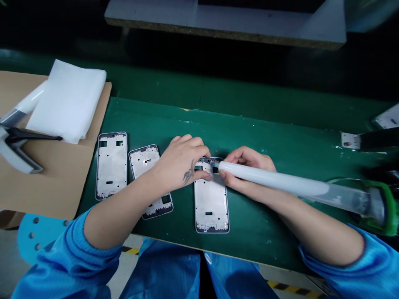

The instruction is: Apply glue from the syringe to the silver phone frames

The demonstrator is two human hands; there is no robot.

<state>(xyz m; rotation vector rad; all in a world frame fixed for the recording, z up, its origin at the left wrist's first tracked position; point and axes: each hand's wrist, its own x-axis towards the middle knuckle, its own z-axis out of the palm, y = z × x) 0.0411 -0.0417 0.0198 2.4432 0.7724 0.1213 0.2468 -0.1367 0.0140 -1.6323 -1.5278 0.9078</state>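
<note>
Your bench is topped with a scuffed green mat [249,120], and a grey shelf [218,20] runs behind it above deep shadow (the room beyond is too dark to make out). Below you lie a grey floor [121,274], yellow-and-black hazard tape [288,287] and a perforated blue seat [34,236].

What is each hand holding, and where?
The right hand grips a dispensing syringe near its nozzle; the left hand holds a phone frame at its top end.

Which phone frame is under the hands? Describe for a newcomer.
On the green bench mat, three metal phone frames lie side by side. It's the rightmost, its top end under the left hand and the tip of a white dispensing syringe in the right hand.
</note>
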